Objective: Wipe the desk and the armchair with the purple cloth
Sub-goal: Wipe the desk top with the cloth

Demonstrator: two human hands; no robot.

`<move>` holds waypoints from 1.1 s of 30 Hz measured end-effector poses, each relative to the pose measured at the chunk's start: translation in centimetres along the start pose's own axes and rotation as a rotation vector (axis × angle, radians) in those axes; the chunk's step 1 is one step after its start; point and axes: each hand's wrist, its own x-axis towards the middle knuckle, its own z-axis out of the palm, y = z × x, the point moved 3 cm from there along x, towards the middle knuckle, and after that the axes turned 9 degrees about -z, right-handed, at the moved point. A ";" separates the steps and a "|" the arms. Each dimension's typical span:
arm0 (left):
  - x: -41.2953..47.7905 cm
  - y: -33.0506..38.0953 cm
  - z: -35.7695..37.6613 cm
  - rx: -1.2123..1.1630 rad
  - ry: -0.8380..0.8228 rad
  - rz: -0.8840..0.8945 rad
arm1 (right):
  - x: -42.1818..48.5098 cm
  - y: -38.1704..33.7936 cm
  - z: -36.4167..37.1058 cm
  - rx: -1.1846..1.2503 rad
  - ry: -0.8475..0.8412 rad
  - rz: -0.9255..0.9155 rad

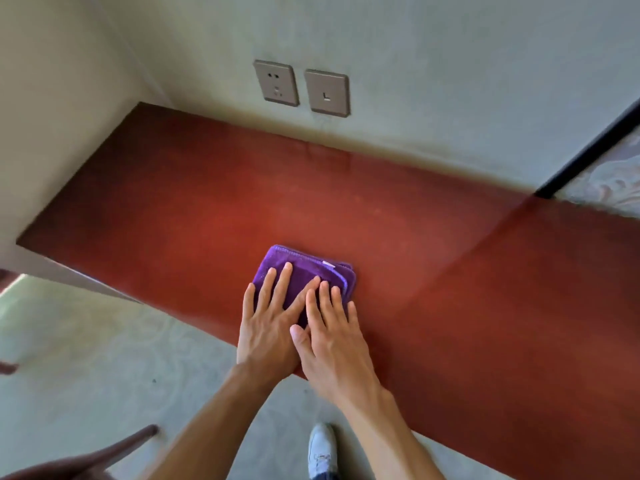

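— Red-brown desk point(467, 271) fills the middle, set into a corner of pale walls point(450, 64). What lies on it?

— Only the cloth point(304, 268), purple and folded, near the desk's front edge, about midway along it. A small white tag shows at the cloth's far right corner, too small to read.

— And the hands?

— Both lie flat on the cloth, fingers stretched out, pressing down rather than gripping. The left hand point(268, 327) covers the cloth's near left part; the right hand point(332, 341) covers its near right part, and its thumb overlaps the left hand's edge.

— Any writing anywhere?

— Above the desk's back edge two grey plates sit side by side on the wall. The left one is a socket point(276, 83) with pin holes. The right one point(327, 93) bears a small mark shaped like an "L"; nothing else is legible.

— What else is around the desk?

— Below its front edge, pale carpet point(86, 358) and a white shoe point(322, 448). A dark wooden chair arm point(104, 455) shows at lower left, blurred. At the desk's far right a black strip point(588, 150) runs up the wall beside a patterned surface point(609, 181).
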 end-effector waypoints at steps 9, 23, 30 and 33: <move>-2.7 -14.0 0.8 -0.108 -0.006 -0.190 | 6.1 -11.8 5.4 -0.083 -0.154 -0.096; -1.1 -25.2 1.2 -0.883 0.054 -0.894 | 10.8 -17.8 8.2 -0.247 -0.211 -0.096; -2.6 -24.7 -2.6 -1.582 -0.259 -1.071 | 10.1 -20.2 8.4 -0.307 -0.265 -0.103; -4.2 -25.5 -6.9 -1.745 -0.133 -1.075 | 9.5 -23.3 6.4 0.175 -0.077 -0.125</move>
